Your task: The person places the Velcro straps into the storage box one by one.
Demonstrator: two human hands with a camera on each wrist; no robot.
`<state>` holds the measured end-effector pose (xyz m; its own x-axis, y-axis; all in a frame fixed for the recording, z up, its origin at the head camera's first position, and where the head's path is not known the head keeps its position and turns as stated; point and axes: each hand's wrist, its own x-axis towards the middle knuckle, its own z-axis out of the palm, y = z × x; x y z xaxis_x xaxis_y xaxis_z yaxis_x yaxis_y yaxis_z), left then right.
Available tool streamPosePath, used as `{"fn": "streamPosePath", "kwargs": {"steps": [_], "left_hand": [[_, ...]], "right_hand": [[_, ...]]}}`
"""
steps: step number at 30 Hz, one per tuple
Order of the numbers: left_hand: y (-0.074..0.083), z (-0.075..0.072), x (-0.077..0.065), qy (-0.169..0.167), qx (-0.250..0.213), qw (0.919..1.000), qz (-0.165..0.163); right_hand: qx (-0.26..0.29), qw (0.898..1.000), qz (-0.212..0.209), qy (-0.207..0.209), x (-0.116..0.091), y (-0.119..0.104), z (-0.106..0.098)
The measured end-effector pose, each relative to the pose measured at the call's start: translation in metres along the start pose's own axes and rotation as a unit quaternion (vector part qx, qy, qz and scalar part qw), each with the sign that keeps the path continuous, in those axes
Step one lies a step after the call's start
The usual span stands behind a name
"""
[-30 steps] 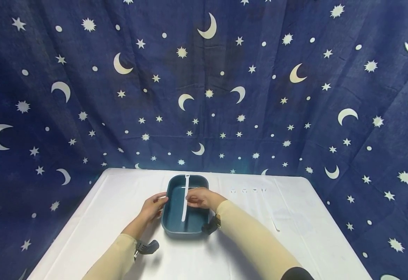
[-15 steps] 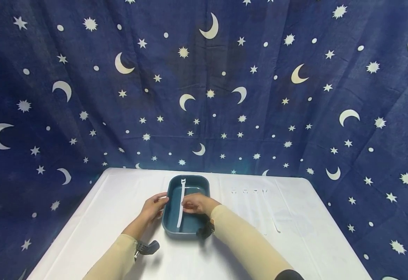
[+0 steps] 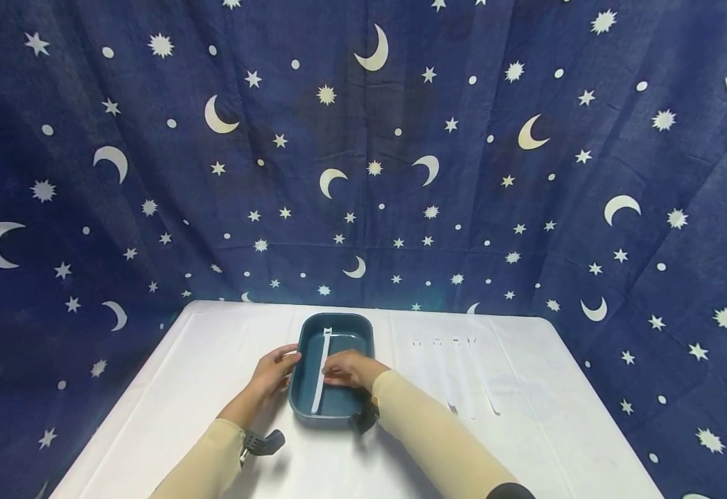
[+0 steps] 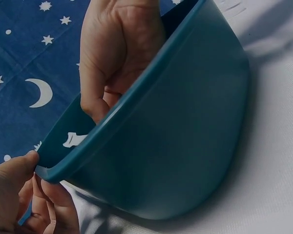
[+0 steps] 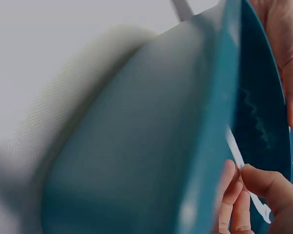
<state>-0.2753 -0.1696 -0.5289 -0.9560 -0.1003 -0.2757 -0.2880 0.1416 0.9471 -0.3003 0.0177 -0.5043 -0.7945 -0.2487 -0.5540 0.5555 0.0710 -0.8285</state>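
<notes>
A dark teal rectangular bin [image 3: 332, 421] stands on the white table. My left hand [image 3: 271, 371] holds its left side; in the left wrist view the thumb lies on the rim [image 4: 63, 173] and the fingers are below it. My right hand [image 3: 348, 368] reaches down inside the bin and pinches a white cable tie [image 3: 317, 391] near its middle, between thumb and fingers. The tie runs lengthwise in the bin, with its notched head [image 4: 74, 140] toward the far end. In the right wrist view, the near wall hides part of the right fingers.
Several more white cable ties [image 3: 484, 384] lie side by side on the table [image 3: 544, 416], right of the bin, heads toward the back. A dark blue curtain [image 3: 363, 208] with moons and stars hangs behind the table and along its sides.
My right hand has lowered the cable tie into the bin, shifting it slightly left and nearer to me. The left hand has stayed at the bin's side.
</notes>
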Motion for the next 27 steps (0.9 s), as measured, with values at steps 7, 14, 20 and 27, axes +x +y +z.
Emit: {"fn": "streamPosePath", "kwargs": {"steps": [7, 14, 20, 27], "left_hand": [[0.001, 0.001, 0.0, -0.002, -0.005, 1.0, 0.002], [0.0, 0.0, 0.001, -0.002, -0.01, 0.9999, -0.004], [0.0, 0.001, 0.002, 0.0, -0.014, 0.9999, -0.006], [-0.001, 0.001, 0.0, 0.0, -0.016, 0.9999, 0.0]], "right_hand": [[-0.062, 0.997, -0.034, 0.0, 0.001, 0.004, 0.002], [-0.116, 0.99, -0.07, 0.03, 0.0, 0.01, 0.005], [-0.15, 0.981, -0.109, 0.051, -0.003, 0.013, 0.011], [-0.188, 0.969, -0.136, 0.082, -0.001, 0.016, 0.017]]}}
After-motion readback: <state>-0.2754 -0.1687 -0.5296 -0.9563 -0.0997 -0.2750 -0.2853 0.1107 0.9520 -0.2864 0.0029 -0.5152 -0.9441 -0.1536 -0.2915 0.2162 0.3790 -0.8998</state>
